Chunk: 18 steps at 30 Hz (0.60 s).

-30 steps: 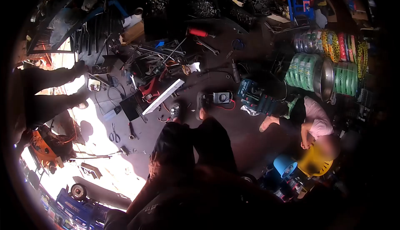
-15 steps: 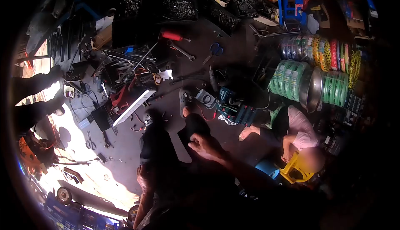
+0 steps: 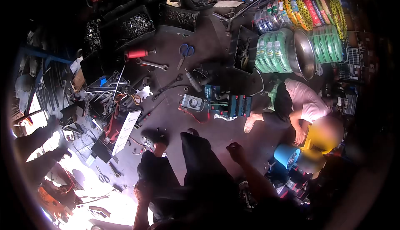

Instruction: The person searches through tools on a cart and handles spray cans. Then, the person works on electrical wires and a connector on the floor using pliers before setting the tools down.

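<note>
My left hand (image 3: 142, 192) lies against my left thigh, its fingers stretched along the dark trousers and partly in shade; it is open. My right hand (image 3: 236, 151) is out in the air to the right of my right knee, apart from it. Its fingers look curled in shadow, and what they hold, if anything, does not show. On the floor ahead are several batteries (image 3: 240, 106) and a grey box with a dial (image 3: 192, 102). Farther off lie scissors with blue handles (image 3: 186, 52), a wrench (image 3: 153, 64) and a red-handled tool (image 3: 136, 54).
A co-worker (image 3: 306, 96) is bent over at right beside a blue bucket (image 3: 286, 156) and a yellow stool (image 3: 318, 137). Coiled green hoses (image 3: 273, 53) and a metal bowl (image 3: 304, 55) stand behind. Tools and a white panel (image 3: 126, 132) crowd the left; another person's legs (image 3: 41, 146) show there.
My right hand has moved from above my right knee out to the right. My legs have shifted and the view has turned. My left hand stays on my thigh.
</note>
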{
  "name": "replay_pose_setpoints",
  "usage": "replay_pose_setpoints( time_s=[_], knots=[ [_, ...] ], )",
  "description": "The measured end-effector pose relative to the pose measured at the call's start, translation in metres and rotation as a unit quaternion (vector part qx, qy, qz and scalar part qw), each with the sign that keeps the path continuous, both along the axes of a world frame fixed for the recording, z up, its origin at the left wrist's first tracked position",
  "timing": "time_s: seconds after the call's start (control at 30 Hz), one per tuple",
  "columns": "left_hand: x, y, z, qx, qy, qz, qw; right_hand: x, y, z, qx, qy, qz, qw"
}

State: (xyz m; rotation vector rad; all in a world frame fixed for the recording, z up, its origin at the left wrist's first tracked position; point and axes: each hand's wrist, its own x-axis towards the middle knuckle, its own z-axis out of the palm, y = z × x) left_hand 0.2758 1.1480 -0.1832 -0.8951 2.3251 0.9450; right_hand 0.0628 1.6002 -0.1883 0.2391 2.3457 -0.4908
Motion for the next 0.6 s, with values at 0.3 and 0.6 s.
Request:
replay_pose_setpoints(
  time_s=[0.3,0.6],
  knots=[
    [-0.113,0.077,-0.056,-0.025,0.061,-0.058,0.996,-0.153,0.172,-0.141,0.066,0.133,0.01,0.989],
    [-0.304,0.178,-0.177,-0.039,0.229,-0.26,0.937,-0.329,0.231,-0.329,0.166,0.323,0.147,0.92]
  ],
)
